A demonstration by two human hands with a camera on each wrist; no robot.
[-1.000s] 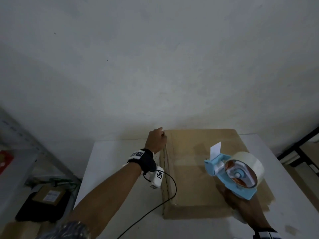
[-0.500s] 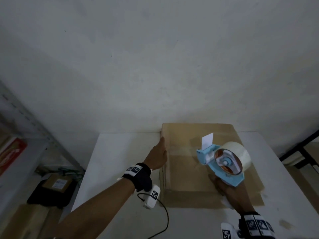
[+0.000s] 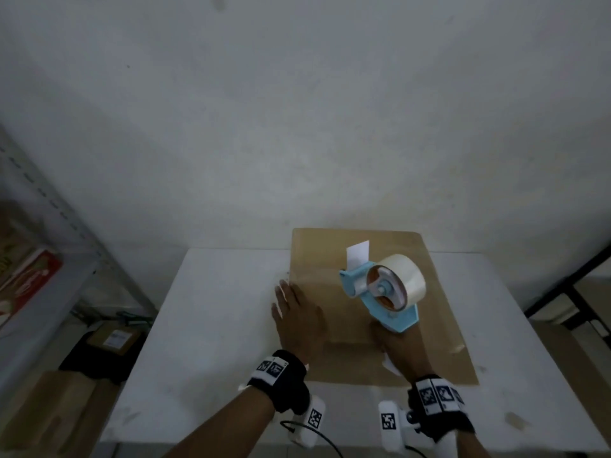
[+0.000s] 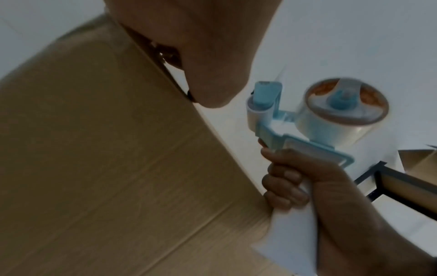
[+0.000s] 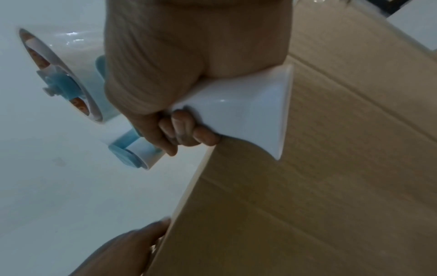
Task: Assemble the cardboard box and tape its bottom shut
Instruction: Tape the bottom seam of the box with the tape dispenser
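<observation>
A flat brown cardboard box [image 3: 317, 252] [image 4: 94, 149] [image 5: 331, 186] lies on the white table [image 3: 215, 325]. My left hand [image 3: 297, 315] [image 4: 201, 46] [image 5: 132, 242] lies with straight fingers along the box's left edge, fingertips touching that edge. My right hand [image 3: 400, 352] [image 4: 307, 177] [image 5: 177, 56] grips the white handle of a blue tape dispenser [image 3: 383, 292] [image 4: 331, 115] [image 5: 248, 112] holding a clear tape roll, held just above the box's middle. A short tab of tape sticks up from the dispenser's front.
A metal shelf [image 3: 49, 209] stands at the left with a small carton [image 3: 112, 338] on the floor beside it. A black frame [image 3: 562, 285] stands right of the table. A bare wall rises behind the table's far edge.
My left hand slid from the box's far left corner back along the left edge toward me and flattened. The dispenser stayed over the box.
</observation>
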